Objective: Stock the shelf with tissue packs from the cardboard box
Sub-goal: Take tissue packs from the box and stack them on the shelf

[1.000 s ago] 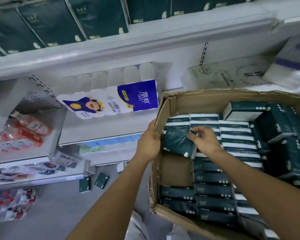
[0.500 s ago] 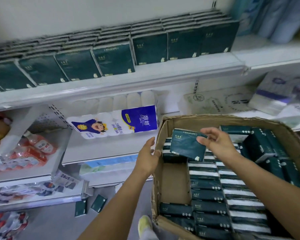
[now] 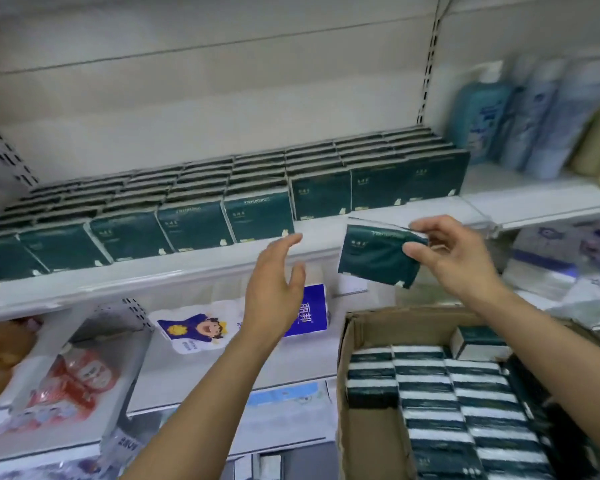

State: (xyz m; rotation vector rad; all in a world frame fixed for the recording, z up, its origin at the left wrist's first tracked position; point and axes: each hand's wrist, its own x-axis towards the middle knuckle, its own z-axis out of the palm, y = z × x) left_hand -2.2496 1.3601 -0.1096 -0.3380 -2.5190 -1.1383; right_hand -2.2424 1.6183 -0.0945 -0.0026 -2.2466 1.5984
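My right hand (image 3: 454,258) pinches a dark green tissue pack (image 3: 374,256) by its right edge and holds it in the air just in front of the white shelf (image 3: 312,240). Several matching green packs (image 3: 194,206) stand in rows on that shelf. My left hand (image 3: 274,289) is raised with its fingers spread, holding nothing, to the left of the held pack. The cardboard box (image 3: 368,327) sits at the lower right, filled with several more green packs (image 3: 440,393); a bare gap shows along its left inner side.
Blue and pale bottles (image 3: 520,112) stand on the shelf to the right of the green rows. A toilet-roll pack with a blue cartoon label (image 3: 194,332) lies on the lower shelf. Red-printed bags (image 3: 73,386) lie at the lower left. White wrapped packs (image 3: 561,265) sit right.
My right hand has lifted the green pack out of the box up to shelf height. My left hand has let go of the box edge and risen. The view has tilted upward.
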